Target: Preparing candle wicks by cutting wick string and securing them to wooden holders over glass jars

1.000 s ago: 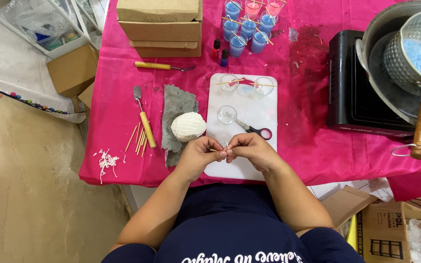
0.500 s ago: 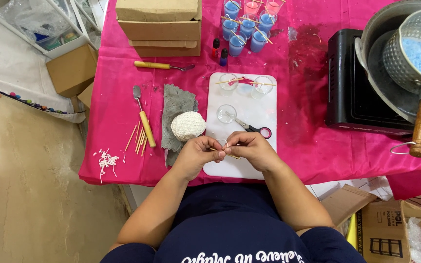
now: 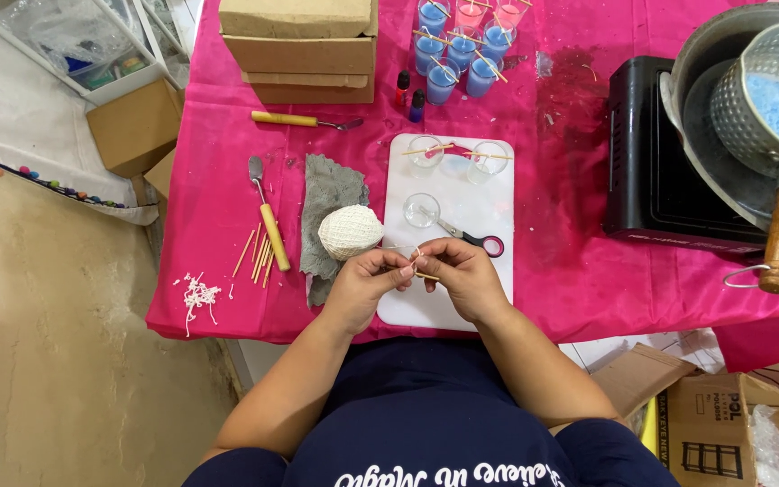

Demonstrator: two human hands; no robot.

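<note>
Beige floor [image 3: 47, 361], pink-clothed table [image 3: 570, 271], cardboard boxes [image 3: 132, 126] beside it, white shelf [image 3: 74, 54] upper left

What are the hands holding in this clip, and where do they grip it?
Both hands, left hand and right hand, pinch a thin white string between their fingertips, at a small loop; its far end seems to run toward the ball of string.

The left hand [image 3: 367, 281] and right hand [image 3: 460, 273] have drawn slightly closer over the white board [image 3: 448, 203]; their fingers [image 3: 405, 271] now pinch the string [image 3: 397, 247] tighter together.
</note>
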